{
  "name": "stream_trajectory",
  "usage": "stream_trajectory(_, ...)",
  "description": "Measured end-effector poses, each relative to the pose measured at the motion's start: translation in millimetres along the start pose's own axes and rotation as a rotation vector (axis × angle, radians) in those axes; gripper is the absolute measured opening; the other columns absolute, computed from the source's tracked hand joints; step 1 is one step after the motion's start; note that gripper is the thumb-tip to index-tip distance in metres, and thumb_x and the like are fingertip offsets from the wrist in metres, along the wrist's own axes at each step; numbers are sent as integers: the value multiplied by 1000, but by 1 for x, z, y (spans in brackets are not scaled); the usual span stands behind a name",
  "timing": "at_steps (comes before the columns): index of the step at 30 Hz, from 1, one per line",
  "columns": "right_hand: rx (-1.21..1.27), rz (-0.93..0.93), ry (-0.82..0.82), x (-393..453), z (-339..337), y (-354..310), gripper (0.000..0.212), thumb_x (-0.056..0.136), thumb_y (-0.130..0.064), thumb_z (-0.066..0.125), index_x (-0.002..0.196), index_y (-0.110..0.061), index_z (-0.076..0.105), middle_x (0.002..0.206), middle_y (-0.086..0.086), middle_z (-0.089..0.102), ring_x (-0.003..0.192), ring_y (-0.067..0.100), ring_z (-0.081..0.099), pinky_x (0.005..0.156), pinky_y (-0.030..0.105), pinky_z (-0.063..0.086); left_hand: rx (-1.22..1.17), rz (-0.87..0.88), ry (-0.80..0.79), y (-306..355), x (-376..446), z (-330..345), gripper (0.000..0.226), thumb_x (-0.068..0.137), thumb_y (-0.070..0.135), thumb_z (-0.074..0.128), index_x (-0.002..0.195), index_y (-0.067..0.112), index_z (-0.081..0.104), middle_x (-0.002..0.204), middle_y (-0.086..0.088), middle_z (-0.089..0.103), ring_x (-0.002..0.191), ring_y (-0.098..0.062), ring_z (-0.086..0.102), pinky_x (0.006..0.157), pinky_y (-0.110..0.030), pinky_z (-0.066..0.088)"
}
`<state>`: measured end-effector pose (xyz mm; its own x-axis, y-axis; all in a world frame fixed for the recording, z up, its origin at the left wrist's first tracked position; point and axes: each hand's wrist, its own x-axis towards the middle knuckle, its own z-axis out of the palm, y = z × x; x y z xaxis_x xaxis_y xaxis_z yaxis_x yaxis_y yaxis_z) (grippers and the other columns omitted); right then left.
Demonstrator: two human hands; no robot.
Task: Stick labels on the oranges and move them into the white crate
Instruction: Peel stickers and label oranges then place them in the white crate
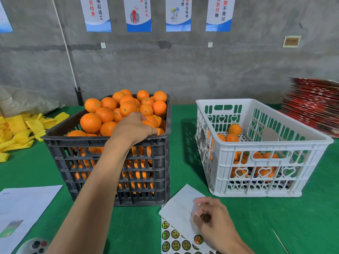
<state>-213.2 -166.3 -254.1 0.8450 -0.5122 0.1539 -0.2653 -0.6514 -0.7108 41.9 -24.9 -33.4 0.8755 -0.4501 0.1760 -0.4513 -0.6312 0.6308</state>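
A black crate (110,162) heaped with oranges (106,114) stands on the green table. My left hand (134,126) reaches into its near right corner, fingers curled round an orange (149,123) there. To the right stands the white crate (266,162) with several oranges (233,133) inside, some bearing round labels. In front lies a label sheet (176,235) with its upper part peeled and folded back. My right hand (213,219) rests over that sheet and pinches a round dark label (205,217) between thumb and fingers.
Yellow foam fruit sleeves (20,129) lie piled at the far left beside a grey sack (23,101). White printed paper (23,208) lies at the near left, with a small round device (36,245) below it. Red flat cartons (315,105) are stacked at the far right.
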Motion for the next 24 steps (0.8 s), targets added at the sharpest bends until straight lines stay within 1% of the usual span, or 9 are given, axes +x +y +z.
stream_trajectory(1, -122, -60, 30, -1, 0, 0, 14, 79, -39, 65, 71, -30, 72, 104, -32, 54, 102, -3, 50, 94, 13, 32, 1, -3, 0, 0, 0, 0, 77, 72, 50, 83, 138, 22, 53, 127, -4, 60, 111, -25, 57, 89, -40, 51)
stream_trajectory(3, -214, -59, 36, 0, -1, -5, 14, 78, -43, 63, 70, -33, 69, 83, -22, 56, 87, 0, 52, 83, 15, 34, 0, -8, 1, 0, 0, 0, 77, 72, 50, 83, 138, 22, 53, 127, -4, 60, 110, -25, 57, 87, -40, 51)
stream_trajectory(7, 78, 198, -122, 2, -9, -15, 9, 78, -38, 65, 74, -38, 73, 76, -19, 72, 71, -3, 65, 67, 18, 50, 11, -12, 3, 1, -1, 0, 76, 72, 50, 83, 137, 23, 53, 116, 0, 58, 112, -26, 58, 89, -41, 52)
stream_trajectory(12, 140, 264, -124, 6, -11, -14, 12, 75, -39, 64, 71, -31, 71, 62, -10, 68, 55, 0, 58, 57, 15, 45, 8, -12, 4, 0, 0, 0, 77, 72, 50, 82, 138, 24, 53, 114, 1, 56, 109, -25, 57, 89, -40, 52)
stream_trajectory(14, 98, 245, -67, 6, -9, -11, 13, 84, -31, 65, 72, -27, 69, 62, -10, 68, 56, 1, 59, 57, 17, 46, 11, -8, 11, 0, 1, 1, 78, 71, 51, 82, 138, 24, 53, 121, -1, 59, 111, -26, 58, 88, -40, 52)
stream_trajectory(17, -40, 220, 34, 6, -7, -8, 16, 96, -34, 58, 81, -29, 62, 69, -6, 69, 66, 5, 64, 66, 31, 54, 6, 3, 24, -1, 1, 2, 79, 70, 53, 83, 138, 24, 53, 128, -3, 60, 114, -26, 58, 91, -42, 53)
stream_trajectory(20, -70, 129, 188, 15, -17, -31, 17, 101, -37, 56, 84, -34, 58, 71, -11, 67, 64, 2, 61, 59, 24, 50, -16, 53, 56, -2, -2, 3, 80, 67, 59, 84, 133, 25, 55, 122, -3, 63, 109, -25, 59, 89, -44, 55)
stream_trajectory(22, 35, -9, 333, 31, -33, -62, 15, 100, -33, 59, 86, -37, 59, 76, -18, 66, 60, 2, 60, 52, 22, 45, -41, 108, 105, -2, -3, 5, 82, 66, 65, 83, 132, 25, 57, 123, -2, 64, 110, -23, 60, 87, -42, 55)
stream_trajectory(24, 141, -145, 488, 53, -52, -102, 10, 99, -35, 60, 90, -36, 62, 79, -20, 65, 66, 5, 61, 54, 23, 46, -89, 146, 138, 0, -6, 6, 84, 65, 71, 80, 131, 25, 58, 121, 2, 64, 109, -19, 59, 84, -38, 53)
